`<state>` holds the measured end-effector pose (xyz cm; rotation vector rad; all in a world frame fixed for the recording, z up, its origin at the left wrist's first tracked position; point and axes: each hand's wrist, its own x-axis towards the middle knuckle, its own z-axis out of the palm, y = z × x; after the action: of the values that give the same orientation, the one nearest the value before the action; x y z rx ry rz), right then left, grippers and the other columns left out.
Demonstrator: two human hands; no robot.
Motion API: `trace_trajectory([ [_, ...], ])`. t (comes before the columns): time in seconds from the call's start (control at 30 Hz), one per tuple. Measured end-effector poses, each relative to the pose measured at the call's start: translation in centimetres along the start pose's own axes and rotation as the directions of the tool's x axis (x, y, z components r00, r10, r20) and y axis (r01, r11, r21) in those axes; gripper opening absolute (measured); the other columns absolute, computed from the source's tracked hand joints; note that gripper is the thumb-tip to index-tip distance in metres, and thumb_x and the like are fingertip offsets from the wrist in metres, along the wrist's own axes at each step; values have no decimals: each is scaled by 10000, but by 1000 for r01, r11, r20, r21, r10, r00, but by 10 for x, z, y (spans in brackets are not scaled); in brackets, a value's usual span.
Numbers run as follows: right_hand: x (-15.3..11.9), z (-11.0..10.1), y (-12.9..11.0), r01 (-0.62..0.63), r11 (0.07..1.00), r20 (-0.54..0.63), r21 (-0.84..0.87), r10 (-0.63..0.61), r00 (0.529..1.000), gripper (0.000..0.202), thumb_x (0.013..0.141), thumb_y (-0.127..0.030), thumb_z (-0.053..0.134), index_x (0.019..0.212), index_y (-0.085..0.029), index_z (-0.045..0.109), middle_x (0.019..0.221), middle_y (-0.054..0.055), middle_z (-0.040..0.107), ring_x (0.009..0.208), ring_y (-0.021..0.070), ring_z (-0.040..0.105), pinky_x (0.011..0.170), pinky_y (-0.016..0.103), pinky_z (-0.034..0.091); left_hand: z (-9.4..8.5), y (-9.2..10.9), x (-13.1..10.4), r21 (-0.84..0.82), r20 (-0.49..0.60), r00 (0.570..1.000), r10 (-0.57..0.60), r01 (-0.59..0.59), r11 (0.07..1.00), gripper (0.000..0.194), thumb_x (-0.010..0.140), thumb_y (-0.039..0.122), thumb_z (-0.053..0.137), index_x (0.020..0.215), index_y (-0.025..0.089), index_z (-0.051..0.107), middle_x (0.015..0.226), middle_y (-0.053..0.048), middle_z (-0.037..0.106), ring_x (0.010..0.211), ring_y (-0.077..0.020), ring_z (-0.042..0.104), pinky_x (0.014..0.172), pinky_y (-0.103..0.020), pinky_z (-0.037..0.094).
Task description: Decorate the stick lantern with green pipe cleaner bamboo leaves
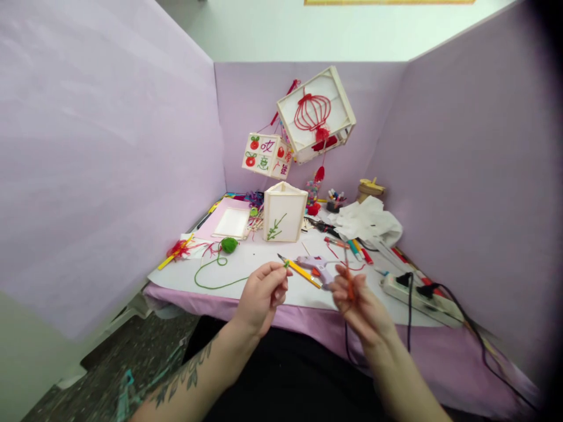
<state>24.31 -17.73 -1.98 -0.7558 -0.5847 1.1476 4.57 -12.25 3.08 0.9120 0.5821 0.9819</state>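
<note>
My left hand [265, 293] is closed, pinching the end of a strand of green yarn [222, 288] between thumb and forefinger. The strand trails left over the tabletop to a small green yarn ball [229, 245]. In my right hand [358, 302] is a slim orange-handled tool [350, 286], its thin end pointing up; blur hides its exact kind. Beyond both hands stands a white three-sided lantern [285, 218] with a green bamboo sprig on its front. Between the hands lie a yellow pencil [303, 274] and a lilac glue gun [317, 266].
Two decorated box lanterns, one large [314, 114] and one smaller [267, 155], hang at the back. A power strip [420, 299] with black cables lies right. Crumpled white paper [369, 220], markers [359, 251] and a framed white panel [231, 223] are on the table. Lilac partitions enclose it.
</note>
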Motion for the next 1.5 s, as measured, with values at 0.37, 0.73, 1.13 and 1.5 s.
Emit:
trace_trajectory([
  [0.37,-30,41,24,280,805,302,-523,-132,944,326,947,-437,507,1214,-251,529,804,14,605,592,140,515,554,272,456,-9,1,-11,540,112,906,408,-400,741,150,830,295,599,755,180,659,676,-15,639,666,-146,591,643,-254,484],
  [0.73,-26,44,17,442,454,347,-774,-280,895,302,885,-476,540,935,-209,673,796,53,676,735,215,619,658,311,489,-9,-3,-11,415,196,936,294,-351,840,155,845,304,605,767,179,653,661,4,601,589,-113,521,574,-227,439],
  [1.13,-23,46,14,357,620,324,-698,-172,931,225,840,-379,592,829,-191,715,765,52,712,721,206,638,659,303,505,-11,-3,-12,606,342,869,358,-495,623,167,876,268,573,795,165,677,721,-18,646,667,-138,574,631,-235,447],
  [1.5,-21,47,14,297,683,283,-667,-137,949,283,818,-425,607,696,-179,673,615,20,601,563,147,508,563,273,425,-12,-3,-11,629,343,877,337,-481,611,157,879,224,567,777,156,664,735,-4,645,689,-117,567,649,-214,426],
])
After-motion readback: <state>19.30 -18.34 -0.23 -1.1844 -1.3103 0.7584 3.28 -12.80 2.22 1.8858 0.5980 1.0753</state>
